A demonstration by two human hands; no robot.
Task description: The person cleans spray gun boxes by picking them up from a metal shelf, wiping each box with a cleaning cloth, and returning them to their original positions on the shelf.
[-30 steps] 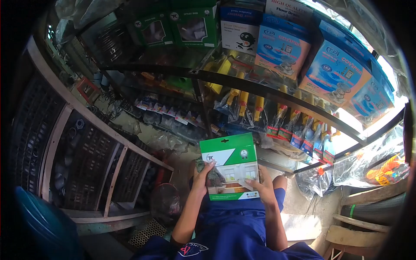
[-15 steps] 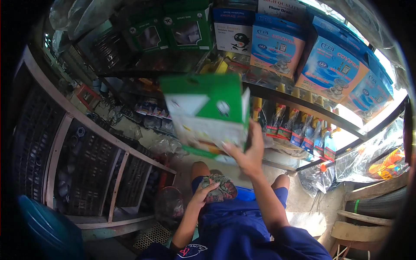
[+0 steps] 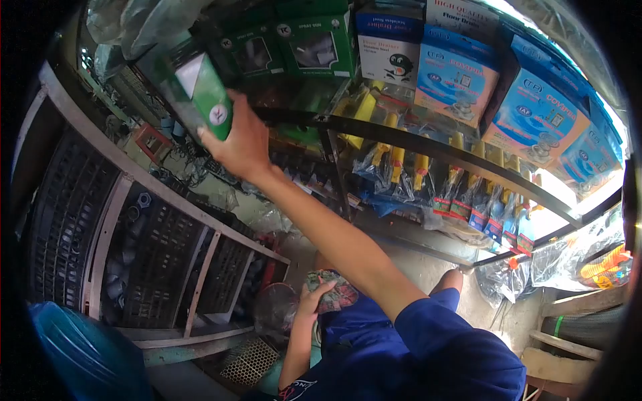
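The green cardboard box [image 3: 208, 93] was tilted above the left end of the display shelf [image 3: 291, 118], beside the spray gun boxes [image 3: 315, 48]; whether it touched the shelf could not be told. Its visible face was bright green with a slanted white panel above and a round pale emblem below, the far edges blurred. The right hand [image 3: 242, 144] gripped its lower end between thumb and fingers. The left hand [image 3: 311, 299] had its fingers closed on a crumpled, mottled green-and-red cloth [image 3: 340, 294].
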